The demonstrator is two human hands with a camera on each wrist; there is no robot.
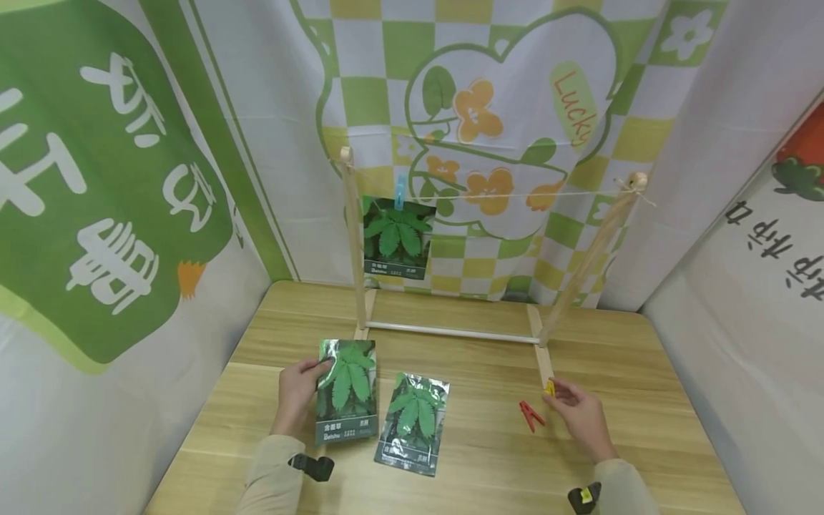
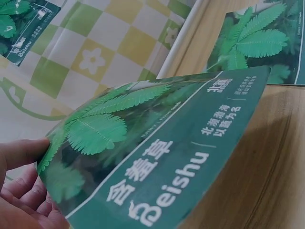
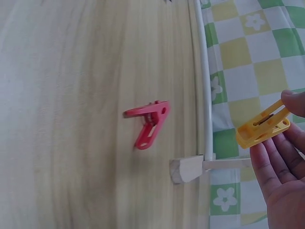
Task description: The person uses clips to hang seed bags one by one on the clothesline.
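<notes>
Presently, the step in hand seems to be the preparing of one more packet for hanging. If twelve o'clock is away from the person, the left hand [image 1: 299, 390] pinches the held packet [image 1: 346, 393] by its edge at nine o'clock, thumb and fingers closed together on it; the packet is tilted above the table [image 1: 483, 400]. It is at ten o'clock from the lying packet [image 1: 415, 422]. The right hand [image 1: 579, 415] holds the yellow clothespin [image 3: 248, 136] between thumb and fingertips, partly curled; the clip itself does not look squeezed. Just beside it, at seven o'clock, lies the red clothespin [image 3: 151, 114].

At twelve o'clock from the lying packet, the hung packet [image 1: 395, 239] is already on the string [image 1: 515, 194], fixed by the blue clothespin [image 1: 400, 193]. In my judgement, the next move calls for raising the held packet to the string, at one o'clock, its top edge level, and pressing the yellow clip open over both.
</notes>
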